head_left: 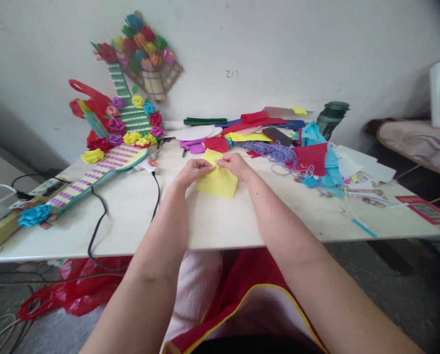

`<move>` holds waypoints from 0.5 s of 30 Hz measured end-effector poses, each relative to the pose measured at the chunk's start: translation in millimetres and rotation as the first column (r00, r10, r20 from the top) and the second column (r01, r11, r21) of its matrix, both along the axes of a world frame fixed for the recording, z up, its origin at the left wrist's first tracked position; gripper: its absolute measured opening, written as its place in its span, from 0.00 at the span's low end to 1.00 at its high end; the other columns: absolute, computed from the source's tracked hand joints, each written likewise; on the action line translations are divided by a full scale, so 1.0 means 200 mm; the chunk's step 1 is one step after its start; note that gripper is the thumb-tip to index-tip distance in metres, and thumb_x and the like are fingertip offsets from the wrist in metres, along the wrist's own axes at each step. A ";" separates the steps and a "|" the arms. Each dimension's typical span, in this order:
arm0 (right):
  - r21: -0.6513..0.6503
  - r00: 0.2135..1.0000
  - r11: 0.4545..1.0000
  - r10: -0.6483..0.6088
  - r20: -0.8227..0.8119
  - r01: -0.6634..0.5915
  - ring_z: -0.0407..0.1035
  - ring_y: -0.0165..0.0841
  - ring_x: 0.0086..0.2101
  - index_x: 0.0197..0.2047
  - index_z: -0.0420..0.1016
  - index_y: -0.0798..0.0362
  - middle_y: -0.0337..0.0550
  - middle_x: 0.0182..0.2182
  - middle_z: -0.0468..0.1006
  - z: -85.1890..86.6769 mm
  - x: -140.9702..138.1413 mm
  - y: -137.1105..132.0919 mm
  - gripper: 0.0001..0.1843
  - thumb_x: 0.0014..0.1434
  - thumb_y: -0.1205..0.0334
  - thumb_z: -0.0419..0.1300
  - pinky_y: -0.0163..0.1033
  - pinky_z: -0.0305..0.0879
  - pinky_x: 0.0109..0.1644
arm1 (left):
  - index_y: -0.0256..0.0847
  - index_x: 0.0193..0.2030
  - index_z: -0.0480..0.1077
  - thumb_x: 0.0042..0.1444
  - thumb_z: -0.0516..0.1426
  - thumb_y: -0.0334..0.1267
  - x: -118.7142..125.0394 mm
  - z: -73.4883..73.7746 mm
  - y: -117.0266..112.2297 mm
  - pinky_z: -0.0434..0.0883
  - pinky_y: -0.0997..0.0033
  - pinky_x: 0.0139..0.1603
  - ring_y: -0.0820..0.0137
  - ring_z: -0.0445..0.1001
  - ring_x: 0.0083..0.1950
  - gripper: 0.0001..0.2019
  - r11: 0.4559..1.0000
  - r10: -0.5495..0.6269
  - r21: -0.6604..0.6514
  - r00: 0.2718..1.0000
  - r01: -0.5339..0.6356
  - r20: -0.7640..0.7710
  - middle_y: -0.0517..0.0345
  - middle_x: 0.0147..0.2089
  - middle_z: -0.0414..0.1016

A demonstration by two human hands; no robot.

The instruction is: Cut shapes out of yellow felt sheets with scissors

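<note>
Craft corner, no mistaking it: flowers (140,39) crowd a basket (154,86) on the far wall (205,44), bright sheets (251,137) and tangled purple yarn (278,151) heap along the table (212,231), and (look far left!) a green striped piece (134,115) wears more flowers.

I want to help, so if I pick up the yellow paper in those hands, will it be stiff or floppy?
Probably floppy: the yellow paper gathers where the left hand and right hand pinch it. It's likely light, as fingertips seem enough to hold it. It may tear easily, since it looks thin.
</note>
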State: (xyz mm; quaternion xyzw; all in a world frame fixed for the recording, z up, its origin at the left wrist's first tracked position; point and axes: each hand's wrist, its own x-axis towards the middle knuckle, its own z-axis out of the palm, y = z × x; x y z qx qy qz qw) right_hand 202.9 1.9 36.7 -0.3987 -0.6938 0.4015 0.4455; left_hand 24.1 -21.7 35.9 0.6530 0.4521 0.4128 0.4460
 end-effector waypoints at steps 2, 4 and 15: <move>0.003 1.000 1.000 -0.003 0.011 0.003 0.59 0.26 0.22 0.17 0.65 0.55 0.33 0.15 0.61 0.00 0.00 0.00 0.17 0.45 0.52 0.64 0.32 0.53 0.25 | 0.35 0.29 0.72 0.38 0.66 0.52 0.00 0.00 0.00 0.58 0.75 0.26 0.76 0.64 0.25 0.20 1.000 -0.004 0.007 1.000 0.004 -0.011 0.58 0.24 0.71; 0.003 1.000 1.000 -0.003 0.023 0.003 0.60 0.27 0.23 0.17 0.66 0.55 0.33 0.15 0.62 0.00 0.00 0.00 0.17 0.45 0.53 0.64 0.32 0.53 0.26 | 0.35 0.28 0.72 0.38 0.65 0.52 0.00 0.00 0.00 0.58 0.75 0.25 0.76 0.63 0.24 0.20 1.000 -0.010 0.014 1.000 0.011 -0.024 0.59 0.23 0.70; -0.145 0.988 0.989 0.017 -0.156 -0.040 0.70 0.33 0.27 0.26 0.74 0.56 0.41 0.22 0.74 0.00 0.00 -0.01 0.24 0.48 0.40 0.61 0.36 0.64 0.29 | 0.36 0.27 0.71 0.38 0.65 0.52 0.00 0.00 0.00 0.60 0.74 0.27 0.75 0.65 0.26 0.19 0.997 0.018 0.075 0.999 -0.021 0.037 0.60 0.23 0.69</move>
